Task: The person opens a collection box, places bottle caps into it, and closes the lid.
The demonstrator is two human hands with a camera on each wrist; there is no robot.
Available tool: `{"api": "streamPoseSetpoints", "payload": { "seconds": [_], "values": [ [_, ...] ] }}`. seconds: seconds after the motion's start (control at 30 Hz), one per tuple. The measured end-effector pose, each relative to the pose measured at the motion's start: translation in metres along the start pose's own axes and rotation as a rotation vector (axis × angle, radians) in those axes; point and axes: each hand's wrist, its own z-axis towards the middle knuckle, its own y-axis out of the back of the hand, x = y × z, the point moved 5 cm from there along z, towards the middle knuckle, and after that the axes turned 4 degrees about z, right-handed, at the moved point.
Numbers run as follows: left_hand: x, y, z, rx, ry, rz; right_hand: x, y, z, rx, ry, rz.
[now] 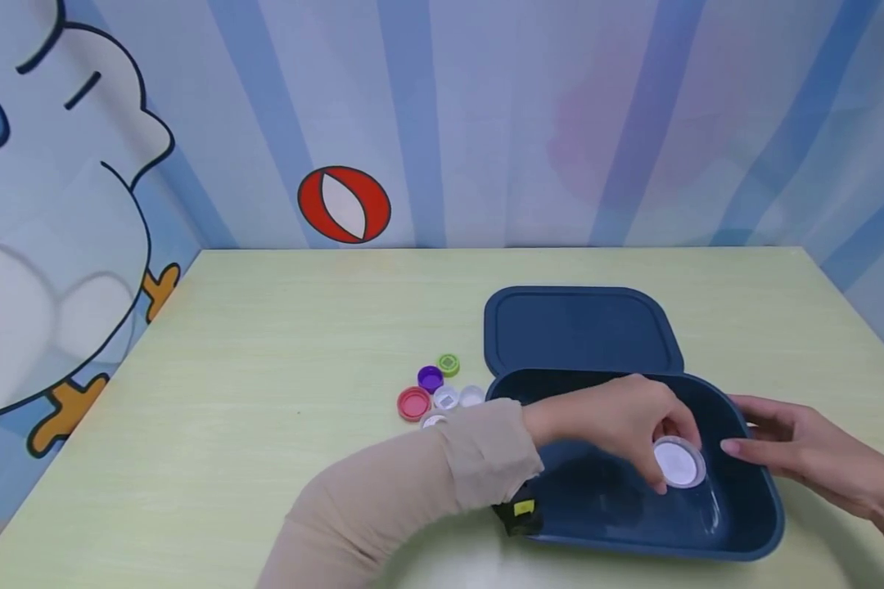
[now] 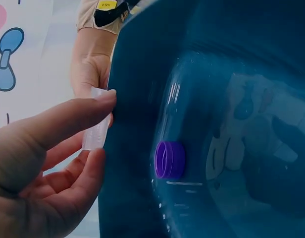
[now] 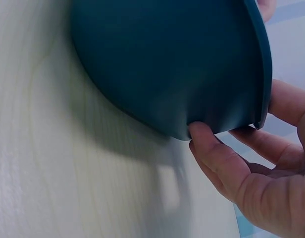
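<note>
My left hand (image 1: pixel 629 417), reaching over the dark blue plastic box (image 1: pixel 604 515), pinches a round white cap (image 1: pixel 676 463) between thumb and fingers. The left wrist view shows that cap edge-on, with a ribbed side. Below it, a purple cap (image 2: pixel 170 159) lies on its side inside the box. My right hand (image 1: pixel 810 450) grips the box's right end, thumb over the rim and fingers around the outside. In the right wrist view, fingertips (image 3: pixel 199 130) press against the outer wall of the box (image 3: pixel 162 64).
Behind the box lies its blue lid (image 1: pixel 582 331), flat on the pale wooden table (image 1: pixel 228 409). Left of the box is a group of caps: a green cap (image 1: pixel 448 364), another purple cap (image 1: pixel 430 378), a red cap (image 1: pixel 413 403) and several white ones, partly behind my left sleeve (image 1: pixel 405 483).
</note>
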Motion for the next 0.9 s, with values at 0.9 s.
{"api": "streamPoseSetpoints", "payload": {
  "seconds": [0.9],
  "values": [
    [-0.004,-0.045,0.039,0.296,-0.101,0.021,-0.006,0.003,0.004,0.069,0.011,0.058]
  ]
}}
